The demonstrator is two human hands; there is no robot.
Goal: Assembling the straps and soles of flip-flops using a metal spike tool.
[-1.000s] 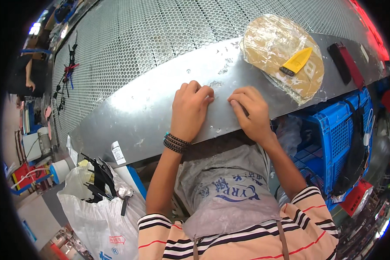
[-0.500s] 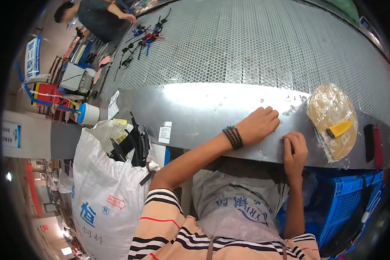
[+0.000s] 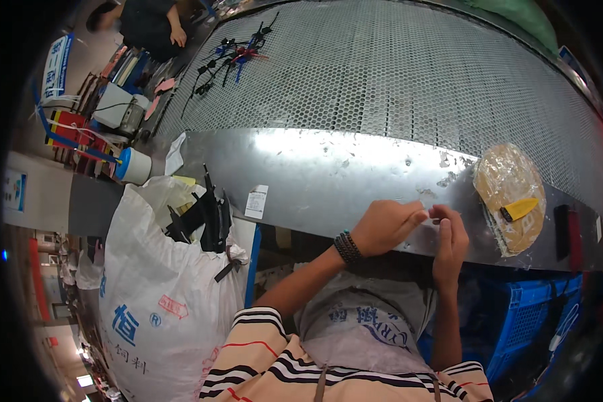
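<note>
My left hand [image 3: 390, 224], with dark beaded bracelets on its wrist, hangs over the near edge of the metal table [image 3: 328, 194]. Its fingers are closed in a pinch, and a small pale spot shows at the fingertips. Close on its right, my right hand [image 3: 451, 244] has bent fingers and thumb drawn together. Their fingertips almost meet; whatever they hold is too small or hidden to make out. Right of the hands lies a round tan pad wrapped in clear film [image 3: 512, 177], with a yellow-handled tool [image 3: 520, 209] on top.
Black cable-like parts [image 3: 238, 53] lie on the perforated top. A white sack [image 3: 171, 288] holding black pieces [image 3: 208, 218] stands left; another sack [image 3: 365, 321] is on my lap. A blue crate [image 3: 526, 321] sits right, below a dark red object [image 3: 569, 234]. A co-worker [image 3: 151, 30] stands far left.
My left hand has come down and back toward me, turning its pinched fingers to my right hand. My right hand has shifted slightly nearer. The co-worker's hand has moved away from the table.
</note>
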